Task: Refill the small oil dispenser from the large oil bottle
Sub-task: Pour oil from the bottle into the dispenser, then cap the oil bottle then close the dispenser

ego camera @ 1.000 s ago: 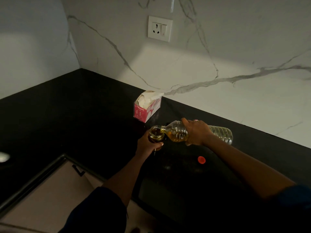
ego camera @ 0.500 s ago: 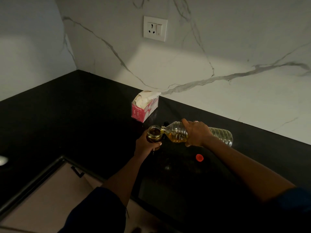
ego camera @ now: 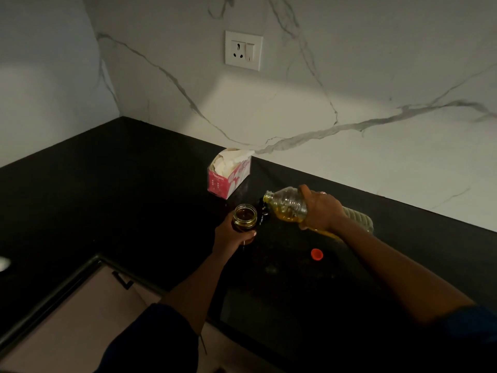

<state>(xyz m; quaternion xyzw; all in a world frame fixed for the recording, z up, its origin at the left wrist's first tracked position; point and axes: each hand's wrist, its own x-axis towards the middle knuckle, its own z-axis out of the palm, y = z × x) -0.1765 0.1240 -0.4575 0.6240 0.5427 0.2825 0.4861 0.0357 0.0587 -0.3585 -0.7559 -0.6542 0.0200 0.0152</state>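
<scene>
Oil bottle (ego camera: 289,205) near-horizontal, mouth leftward, right hand (ego camera: 321,208) grip clamped, left hand (ego camera: 232,235) gripping dispenser (ego camera: 244,218) upright

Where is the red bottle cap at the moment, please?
In the head view, the red cap lies loose on the black counter, right of centre, just below the right hand tilting the big oil bottle.
</scene>
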